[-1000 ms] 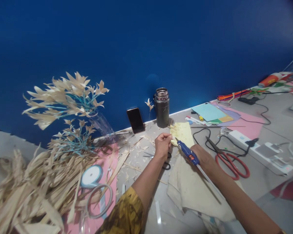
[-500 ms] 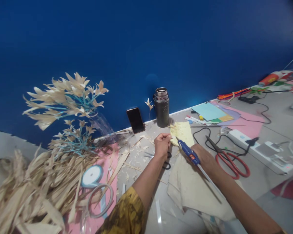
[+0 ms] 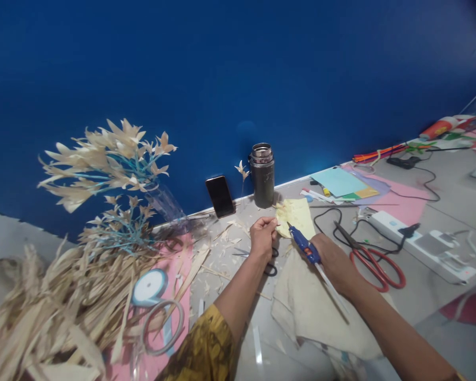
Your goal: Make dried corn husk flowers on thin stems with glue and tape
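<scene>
My right hand (image 3: pixel 331 259) is wrapped round a blue glue gun (image 3: pixel 304 244) with a long glue stick sticking out of its back. The nozzle points up and left, over a pale yellow paper (image 3: pixel 299 214). Left of that paper, my left hand (image 3: pixel 264 235) is closed in a pinch; whatever its fingertips hold is too small to make out. Black-handled scissors (image 3: pixel 270 270) lie partly hidden by my left wrist. Below the glue gun spreads a beige cloth (image 3: pixel 305 307). One small husk flower (image 3: pixel 242 170) stands beside a dark flask (image 3: pixel 263 177).
Dried husks (image 3: pixel 43 307) are heaped at the left, under husk flower bunches (image 3: pixel 103 164). Tape rolls (image 3: pixel 149 287) lie on pink paper. A phone (image 3: pixel 219 197) leans on the blue wall. Red-handled scissors (image 3: pixel 376 270), a power strip (image 3: pixel 420 246) with cables and coloured papers (image 3: pixel 337 181) are at the right.
The glue gun has shifted slightly, its rear end swinging a little left and up, with my right hand following. My left hand is almost unmoved.
</scene>
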Demonstrator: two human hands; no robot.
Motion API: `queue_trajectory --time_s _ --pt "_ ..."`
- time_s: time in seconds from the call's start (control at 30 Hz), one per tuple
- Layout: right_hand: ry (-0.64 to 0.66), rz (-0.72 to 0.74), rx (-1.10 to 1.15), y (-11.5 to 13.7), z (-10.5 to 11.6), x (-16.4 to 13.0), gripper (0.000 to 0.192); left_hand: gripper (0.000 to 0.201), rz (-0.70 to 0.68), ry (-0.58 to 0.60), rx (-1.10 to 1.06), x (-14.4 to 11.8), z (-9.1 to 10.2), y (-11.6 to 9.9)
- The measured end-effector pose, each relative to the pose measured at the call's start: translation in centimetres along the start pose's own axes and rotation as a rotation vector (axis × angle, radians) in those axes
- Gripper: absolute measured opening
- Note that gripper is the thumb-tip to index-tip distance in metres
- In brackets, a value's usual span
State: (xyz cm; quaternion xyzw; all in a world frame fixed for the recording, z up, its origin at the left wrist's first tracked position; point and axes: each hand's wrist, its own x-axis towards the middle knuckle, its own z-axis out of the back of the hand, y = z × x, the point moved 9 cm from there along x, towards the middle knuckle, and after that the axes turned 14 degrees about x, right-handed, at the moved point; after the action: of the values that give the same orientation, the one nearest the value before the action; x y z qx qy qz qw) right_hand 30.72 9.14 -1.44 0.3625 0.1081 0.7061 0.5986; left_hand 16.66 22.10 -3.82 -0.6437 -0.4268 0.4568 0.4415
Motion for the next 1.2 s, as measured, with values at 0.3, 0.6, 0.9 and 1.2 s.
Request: queue_trajectory --time_s 0.3,0.6,0.9,1.2 --pt "0.069 -0.058 -0.054 -0.6 1.6 0.4 0.042 0.038 0.006 0.027 0.006 -1.6 -0.2 -1.3" --pt "-0.476 0.048 0.021 6.0 6.3 0.1 0.014 0.037 0.044 0.113 0.011 -4.7 -2.5 -2.3" --pt "-0.371 0.119 -0.316 9.0 5.5 1.6 0.023 0.017 -0.163 0.041 0.172 -6.5 -2.9 -4.5" --pt "-0.415 0.056 -0.146 8.3 7.1 2.2 0.026 0.020 -0.088 0.157 0.115 -6.9 -3.6 -4.3"
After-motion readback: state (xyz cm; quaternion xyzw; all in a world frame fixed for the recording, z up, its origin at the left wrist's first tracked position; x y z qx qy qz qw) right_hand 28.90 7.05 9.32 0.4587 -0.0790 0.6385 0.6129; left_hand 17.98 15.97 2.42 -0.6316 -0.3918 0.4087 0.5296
